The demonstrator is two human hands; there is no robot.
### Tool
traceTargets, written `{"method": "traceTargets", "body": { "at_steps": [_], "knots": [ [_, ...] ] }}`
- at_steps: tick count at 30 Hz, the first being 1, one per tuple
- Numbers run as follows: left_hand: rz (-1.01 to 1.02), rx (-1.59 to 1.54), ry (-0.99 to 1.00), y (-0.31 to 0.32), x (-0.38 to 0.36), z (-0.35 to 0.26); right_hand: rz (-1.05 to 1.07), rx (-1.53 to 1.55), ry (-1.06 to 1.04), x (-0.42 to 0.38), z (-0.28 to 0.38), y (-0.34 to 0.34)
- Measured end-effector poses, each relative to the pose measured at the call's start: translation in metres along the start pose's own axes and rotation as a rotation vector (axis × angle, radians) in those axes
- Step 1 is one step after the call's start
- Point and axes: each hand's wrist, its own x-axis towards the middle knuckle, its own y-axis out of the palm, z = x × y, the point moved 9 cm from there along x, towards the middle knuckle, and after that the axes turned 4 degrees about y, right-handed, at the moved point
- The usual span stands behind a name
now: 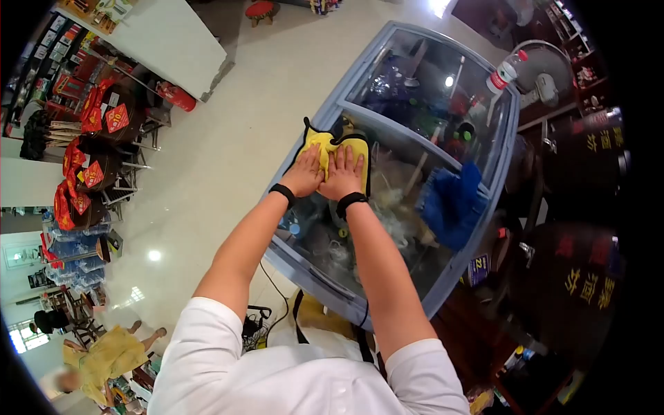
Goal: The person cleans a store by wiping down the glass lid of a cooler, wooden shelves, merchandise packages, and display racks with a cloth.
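Note:
Both of my hands press on a yellow cloth with a dark edge (360, 148), which lies on the glass top of a blue-grey chest freezer (332, 287). My left hand (303, 174) rests flat on the left part of the cloth, near the freezer's left edge. Beside it, almost touching, my right hand (343, 174) lies with its fingers spread on the cloth. A crumpled blue cloth (453, 206) is on the right side of the glass. Bottles and bags show dimly beneath the lid.
A bottle with a red cap (503, 75) stands on the freezer's far right corner. Large dark jars (581, 277) line the right side. At the left are a red fire extinguisher (176, 96), more jars and a person in yellow (114, 356).

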Motion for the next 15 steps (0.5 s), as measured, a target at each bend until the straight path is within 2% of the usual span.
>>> {"method": "traceTargets", "body": {
  "at_steps": [1,4,5,7,11,15],
  "knots": [
    [-0.001,0.002,-0.010,0.004,0.009,0.008,0.000,0.001,-0.010,0.013,0.000,-0.004],
    [-0.174,0.161,0.092,0.000,0.023,0.004,0.043,-0.071,-0.114,0.035,-0.005,-0.013],
    [-0.143,0.354,0.117,0.000,0.028,-0.004,0.015,-0.068,-0.137,0.039,-0.008,-0.016],
    [-0.189,-0.074,0.029,-0.013,0.040,0.001,0.050,-0.029,-0.122,0.050,-0.016,-0.020],
    [-0.154,0.119,0.083,-0.019,0.085,-0.004,0.013,-0.060,-0.104,0.070,-0.040,-0.044],
    [-0.101,-0.103,0.073,-0.027,0.110,-0.003,0.011,0.041,-0.045,0.087,-0.054,-0.041]
  ]
}}
